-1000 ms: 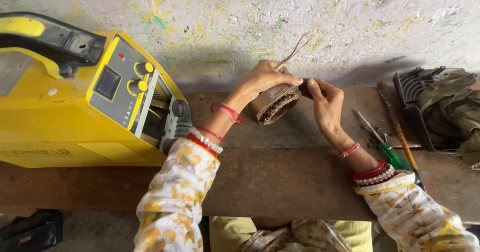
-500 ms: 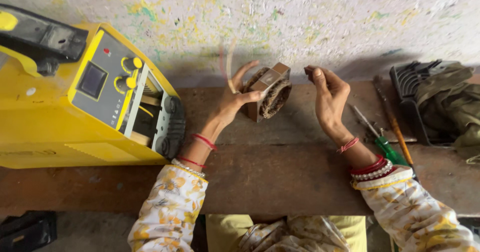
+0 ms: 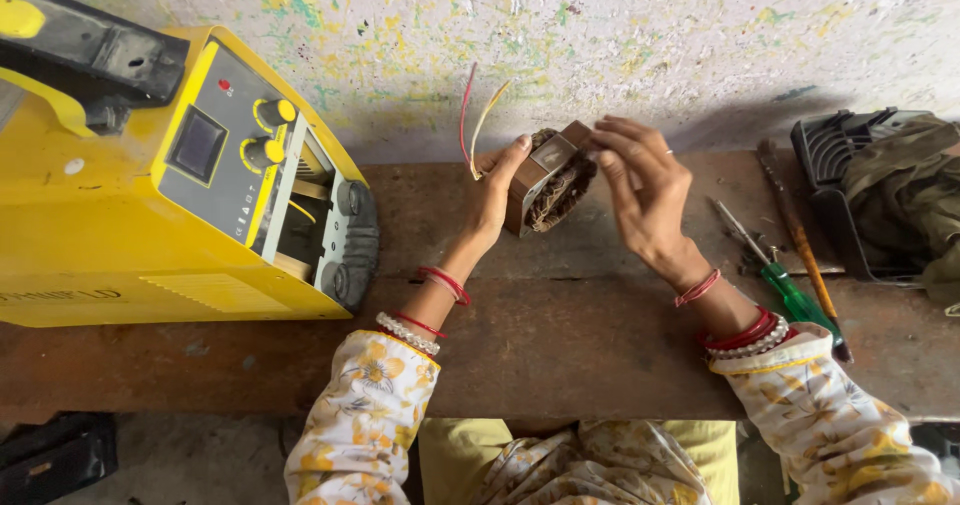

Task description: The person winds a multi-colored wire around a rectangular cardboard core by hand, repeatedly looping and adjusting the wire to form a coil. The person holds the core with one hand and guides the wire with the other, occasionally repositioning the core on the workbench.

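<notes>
My left hand (image 3: pixel 497 193) holds a brown wound coil block (image 3: pixel 552 175) up above the wooden bench (image 3: pixel 560 315), gripping its left side. Red and yellow wire leads (image 3: pixel 472 120) stick up from the block past my left thumb. My right hand (image 3: pixel 645 190) is on the block's upper right corner, fingertips pinching at its edge. Both wrists wear red bangles and floral sleeves.
A large yellow machine (image 3: pixel 150 185) with knobs and a small screen lies tilted on the bench's left. A green-handled screwdriver (image 3: pixel 780 280) and a brown-handled tool (image 3: pixel 800 235) lie at right. A black plastic part (image 3: pixel 835 175) and an olive cloth (image 3: pixel 905 190) sit far right.
The coil block was turned and raised slightly; my right hand, apart from it half a second ago, has come back onto its right corner. The wire leads now point upward.
</notes>
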The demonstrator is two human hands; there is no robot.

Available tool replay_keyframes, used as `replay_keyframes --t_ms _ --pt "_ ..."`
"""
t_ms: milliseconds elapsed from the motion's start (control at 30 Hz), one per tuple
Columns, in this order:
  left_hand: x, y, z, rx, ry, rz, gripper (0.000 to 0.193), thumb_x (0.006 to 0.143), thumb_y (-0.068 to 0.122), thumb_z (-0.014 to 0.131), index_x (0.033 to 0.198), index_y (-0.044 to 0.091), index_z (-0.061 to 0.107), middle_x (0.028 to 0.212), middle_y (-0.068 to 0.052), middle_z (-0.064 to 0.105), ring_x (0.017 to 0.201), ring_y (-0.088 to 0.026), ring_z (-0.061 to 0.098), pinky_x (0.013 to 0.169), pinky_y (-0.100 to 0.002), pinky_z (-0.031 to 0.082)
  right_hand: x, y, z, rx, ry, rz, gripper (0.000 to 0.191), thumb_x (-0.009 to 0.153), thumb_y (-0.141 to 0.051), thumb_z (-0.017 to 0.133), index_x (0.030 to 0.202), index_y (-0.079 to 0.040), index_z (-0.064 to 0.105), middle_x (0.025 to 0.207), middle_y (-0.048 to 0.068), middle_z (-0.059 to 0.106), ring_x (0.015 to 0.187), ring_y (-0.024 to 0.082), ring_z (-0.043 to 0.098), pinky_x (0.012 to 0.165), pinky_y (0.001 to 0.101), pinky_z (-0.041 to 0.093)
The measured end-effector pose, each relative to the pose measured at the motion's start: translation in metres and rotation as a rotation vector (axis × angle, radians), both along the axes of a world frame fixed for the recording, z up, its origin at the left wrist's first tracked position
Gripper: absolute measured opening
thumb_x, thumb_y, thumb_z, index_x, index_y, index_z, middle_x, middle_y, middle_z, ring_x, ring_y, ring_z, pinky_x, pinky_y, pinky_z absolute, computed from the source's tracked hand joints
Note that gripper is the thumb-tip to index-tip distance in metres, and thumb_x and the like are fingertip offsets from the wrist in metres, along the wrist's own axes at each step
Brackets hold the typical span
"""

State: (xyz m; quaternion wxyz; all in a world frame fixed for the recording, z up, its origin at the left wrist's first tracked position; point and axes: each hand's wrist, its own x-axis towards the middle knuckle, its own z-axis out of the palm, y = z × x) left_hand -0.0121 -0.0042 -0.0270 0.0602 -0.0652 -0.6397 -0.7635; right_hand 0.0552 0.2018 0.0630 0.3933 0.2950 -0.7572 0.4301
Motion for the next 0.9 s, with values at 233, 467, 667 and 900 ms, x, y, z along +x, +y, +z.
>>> replay_keyframes --t_ms 233,467,667,900 --pt "-0.008 0.006 0.003 0.205 0.099 0.028 0.034 0.099 0.039 0.065 0.080 0.012 0.068 0.081 0.004 0.066 0.078 -0.003 0.059 0.079 -0.023 0.051 0.002 -0.018 0.018 0.118 -0.062 -0.073 0.018 0.102 -0.002 0.066 0.118 0.002 0.073 0.128 0.020 0.071 0.130 0.038 0.063 0.112 0.0478 0.053" --pt "-0.001 -0.001 0.007 0.088 0.015 0.066 0.043 0.100 0.039 0.053 0.076 0.007 0.070 0.066 0.001 0.063 0.060 -0.010 0.053 0.056 -0.031 0.041 0.018 -0.060 0.015 0.371 0.164 0.039 0.021 0.098 -0.002 0.065 0.117 -0.001 0.072 0.125 0.017 0.073 0.130 0.033 0.063 0.121 0.0600 0.036" --pt "-0.010 0.005 0.001 0.103 0.166 0.126 0.043 0.101 0.034 0.062 0.068 0.007 0.063 0.068 0.005 0.056 0.064 -0.007 0.046 0.060 -0.031 0.038 0.002 -0.020 0.025 0.245 -0.001 -0.127 0.015 0.102 -0.006 0.066 0.115 -0.005 0.075 0.127 0.014 0.073 0.130 0.032 0.065 0.122 0.0568 0.036" --pt "-0.016 0.006 -0.007 0.113 0.155 0.094 0.047 0.103 0.037 0.067 0.068 0.008 0.054 0.072 0.007 0.051 0.069 -0.006 0.040 0.063 -0.030 0.033 0.013 0.032 -0.003 0.552 -0.202 -0.335 0.017 0.106 -0.022 0.067 0.109 -0.010 0.078 0.119 0.011 0.076 0.108 0.024 0.071 0.120 0.0561 0.039"
